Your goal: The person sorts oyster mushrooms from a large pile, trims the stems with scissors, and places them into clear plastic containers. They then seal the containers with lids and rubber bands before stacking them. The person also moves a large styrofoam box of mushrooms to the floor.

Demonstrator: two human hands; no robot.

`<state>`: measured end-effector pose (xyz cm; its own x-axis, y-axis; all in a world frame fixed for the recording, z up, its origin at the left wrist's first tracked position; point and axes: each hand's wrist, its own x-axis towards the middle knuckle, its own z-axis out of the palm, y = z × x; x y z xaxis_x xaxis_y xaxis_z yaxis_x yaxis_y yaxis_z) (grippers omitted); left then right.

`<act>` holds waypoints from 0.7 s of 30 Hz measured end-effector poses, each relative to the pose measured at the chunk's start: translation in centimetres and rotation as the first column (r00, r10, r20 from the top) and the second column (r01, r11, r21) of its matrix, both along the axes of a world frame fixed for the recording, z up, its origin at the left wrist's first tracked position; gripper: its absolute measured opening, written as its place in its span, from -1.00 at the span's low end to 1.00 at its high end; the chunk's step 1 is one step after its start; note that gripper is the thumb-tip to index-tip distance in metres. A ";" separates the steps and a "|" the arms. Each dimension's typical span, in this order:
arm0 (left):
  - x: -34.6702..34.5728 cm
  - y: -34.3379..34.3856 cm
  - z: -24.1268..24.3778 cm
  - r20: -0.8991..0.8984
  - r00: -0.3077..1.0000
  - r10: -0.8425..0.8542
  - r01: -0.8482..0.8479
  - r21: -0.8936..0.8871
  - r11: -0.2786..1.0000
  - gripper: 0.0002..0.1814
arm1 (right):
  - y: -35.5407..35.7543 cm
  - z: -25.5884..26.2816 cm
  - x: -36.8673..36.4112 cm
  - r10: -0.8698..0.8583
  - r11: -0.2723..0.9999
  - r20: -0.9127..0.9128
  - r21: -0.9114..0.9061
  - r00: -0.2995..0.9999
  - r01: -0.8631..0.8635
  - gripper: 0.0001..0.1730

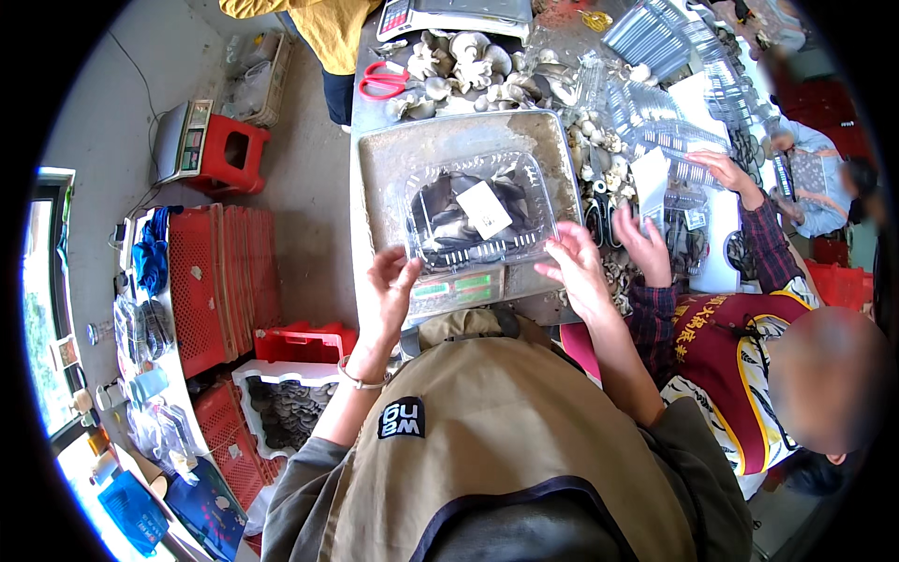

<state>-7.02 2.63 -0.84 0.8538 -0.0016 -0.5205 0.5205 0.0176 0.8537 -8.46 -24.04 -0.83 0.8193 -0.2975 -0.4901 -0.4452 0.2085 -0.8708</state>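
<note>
A clear plastic clamshell box (pixel 421 204) of grey oyster mushrooms (pixel 439 204) rests on the metal pan of a weighing scale (pixel 379 151), with a white label (pixel 484 211) on top. My left hand (pixel 390 284) is at the box's near left corner, thumb and fingers apart. At the near right corner is my right hand (pixel 576 263), its fingertips close to the box's edge; whether they pinch it cannot be told. The scale's lit display (pixel 453 284) shows between my hands. Loose oyster mushrooms (pixel 470 67) lie beyond the pan.
Red-handled scissors (pixel 384 81) and black-handled scissors (pixel 601 214) lie beside the pan. A co-worker's hands (pixel 646 242) are close on my right, near stacked clear boxes (pixel 650 105). Another scale (pixel 456 17) stands at the back. Red crates (pixel 197 281) and a white foam box (pixel 256 372) are on the left.
</note>
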 end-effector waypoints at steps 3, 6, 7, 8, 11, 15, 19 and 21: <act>-0.4 0.1 0.6 0.024 0.986 -0.166 0.166 0.026 0.986 -0.57 | -1.5 0.2 0.1 0.184 0.938 -0.138 0.321 0.973 -0.132 -0.80; -0.7 0.0 0.6 -0.006 0.994 -0.109 0.109 -0.070 0.992 -0.72 | -1.6 0.3 0.1 0.215 0.954 -0.177 0.249 0.960 -0.168 -0.79; -0.8 -0.1 0.4 -0.049 0.997 -0.058 0.050 -0.145 0.988 -0.74 | -1.3 0.6 0.3 0.234 0.963 -0.218 0.183 0.948 -0.196 -0.79; -0.7 -0.3 0.2 -0.059 0.998 -0.033 0.024 -0.160 0.987 -0.75 | -1.2 0.7 0.5 0.231 0.969 -0.221 0.134 0.947 -0.205 -0.80; -0.4 -0.4 0.4 -0.091 0.996 -0.004 -0.013 -0.186 0.983 -0.75 | -1.3 -0.3 0.2 0.256 0.966 -0.191 0.086 0.948 -0.244 -0.81; -0.2 -0.7 0.5 -0.153 0.987 0.045 -0.082 -0.242 0.967 -0.82 | -1.3 -0.3 0.6 0.269 0.962 -0.154 -0.003 0.951 -0.273 -0.79; -0.5 0.2 -1.0 -0.123 0.991 0.055 -0.082 -0.227 0.970 -0.87 | -0.9 -2.0 1.0 0.250 0.968 -0.033 0.039 0.968 -0.249 -0.84; -0.9 0.0 -1.3 -0.097 0.993 0.072 -0.088 -0.177 0.980 -0.86 | -0.6 -1.7 0.5 0.242 0.970 -0.029 -0.008 0.970 -0.242 -0.84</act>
